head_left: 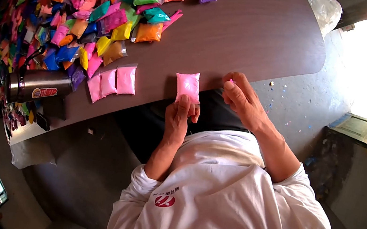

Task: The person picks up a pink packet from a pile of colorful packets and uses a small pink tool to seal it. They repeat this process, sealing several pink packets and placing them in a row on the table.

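A pink packet (187, 86) stands out from the table edge, its lower end pinched between the thumb and fingers of my left hand (178, 116). To the right, clear of the packet, my right hand (242, 97) is closed in a pinch. A tiny pink bit (232, 81) shows at its fingertips; what it is I cannot make out. Left of my left hand, three pink packets (126, 80) lie side by side near the table's front edge.
A large heap of small packets in many colours (112, 18) covers the left of the brown table (243, 28). A steel flask (40, 86) lies among them. A clear plastic bag (324, 12) is past the far right corner. Scraps dot the floor (285, 101).
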A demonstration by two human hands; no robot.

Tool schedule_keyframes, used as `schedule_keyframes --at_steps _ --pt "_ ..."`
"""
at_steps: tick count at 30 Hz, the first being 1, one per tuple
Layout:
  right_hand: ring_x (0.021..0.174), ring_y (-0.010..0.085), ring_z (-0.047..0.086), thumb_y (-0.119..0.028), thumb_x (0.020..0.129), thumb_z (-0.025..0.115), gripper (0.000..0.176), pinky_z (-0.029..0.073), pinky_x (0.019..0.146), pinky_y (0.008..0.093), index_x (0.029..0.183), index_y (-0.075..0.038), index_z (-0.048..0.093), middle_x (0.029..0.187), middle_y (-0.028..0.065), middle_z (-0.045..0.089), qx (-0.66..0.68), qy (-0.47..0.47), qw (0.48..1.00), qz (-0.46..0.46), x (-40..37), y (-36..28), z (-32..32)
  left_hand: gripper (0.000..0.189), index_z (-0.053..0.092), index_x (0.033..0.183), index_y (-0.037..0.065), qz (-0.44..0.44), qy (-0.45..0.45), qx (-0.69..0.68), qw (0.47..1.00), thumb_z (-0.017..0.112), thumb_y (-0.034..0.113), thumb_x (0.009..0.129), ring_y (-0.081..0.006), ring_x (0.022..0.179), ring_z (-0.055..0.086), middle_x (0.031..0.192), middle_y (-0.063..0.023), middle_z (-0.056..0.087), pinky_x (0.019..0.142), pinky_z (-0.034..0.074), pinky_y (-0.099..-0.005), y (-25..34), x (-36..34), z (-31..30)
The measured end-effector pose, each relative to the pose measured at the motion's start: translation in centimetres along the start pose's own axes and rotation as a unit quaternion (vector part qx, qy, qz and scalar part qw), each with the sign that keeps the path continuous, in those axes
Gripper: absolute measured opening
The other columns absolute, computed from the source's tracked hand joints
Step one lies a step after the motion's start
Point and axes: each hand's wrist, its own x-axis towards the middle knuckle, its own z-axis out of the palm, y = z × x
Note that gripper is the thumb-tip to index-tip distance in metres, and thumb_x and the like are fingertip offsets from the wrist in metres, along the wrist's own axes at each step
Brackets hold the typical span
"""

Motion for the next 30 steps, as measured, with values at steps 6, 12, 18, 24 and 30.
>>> schedule_keyframes --at_steps 6,12,18,24,30 --pt "0.064 0.0125 0.046 -0.019 0.094 0.046 0.018 0.039 0.055 0.0268 0.095 -0.002 0.05 0.074 0.0053 0.048 -0.001 0.104 0.991 -0.08 -0.1 0.6 -0.4 0.052 0.041 0.06 0.006 0.001 0.028 -0.006 1.0 0.04 0.045 0.094 -0.0112 0.051 0.041 0.057 -0.0038 0.044 0.049 0.034 -0.0237 0.3 0.5 0.5" --pt "0.059 0.0275 0.056 -0.008 0.084 0.058 0.006 0.043 0.052 0.0342 0.085 -0.002 0.059 0.07 0.0112 0.057 -0.281 0.2 0.898 -0.273 1.8 0.5 0.3 0.052 0.039 0.059 0.005 -0.002 0.032 -0.047 0.998 0.04 0.042 0.095 -0.0112 0.051 0.041 0.057 -0.0029 0.042 0.048 0.033 -0.0235 -0.1 0.7 0.4" --pt "0.051 0.0267 0.056 -0.008 0.083 0.058 0.017 0.043 0.048 0.036 0.098 -0.002 0.051 0.06 0.0094 0.054 -0.315 0.122 0.909 -0.243 1.6 0.5 2.1 0.048 0.037 0.056 0.011 0.007 0.049 -0.076 0.996 0.045 0.04 0.094 -0.0096 0.048 0.034 0.054 0.0021 0.034 0.046 0.03 -0.0241 0.1 0.8 1.1" --pt "0.054 0.0268 0.058 -0.007 0.08 0.06 0.01 0.043 0.046 0.0362 0.083 -0.006 0.051 0.061 0.0089 0.056 -0.349 0.105 0.872 -0.327 2.6 1.3 3.4 0.049 0.036 0.055 0.011 0.004 0.072 -0.058 0.996 0.046 0.04 0.093 -0.0096 0.048 0.035 0.053 0.0022 0.033 0.046 0.029 -0.0243 0.0 0.9 1.3" --pt "0.053 0.0266 0.057 -0.008 0.077 0.061 0.012 0.043 0.044 0.0357 0.078 -0.007 0.049 0.06 0.0088 0.057 -0.373 0.127 0.859 -0.327 4.0 1.2 2.6 0.053 0.04 0.053 0.005 0.02 0.068 -0.043 0.997 0.046 0.038 0.094 -0.0097 0.047 0.039 0.051 -0.0014 0.042 0.046 0.031 -0.0236 -0.1 1.1 1.4"
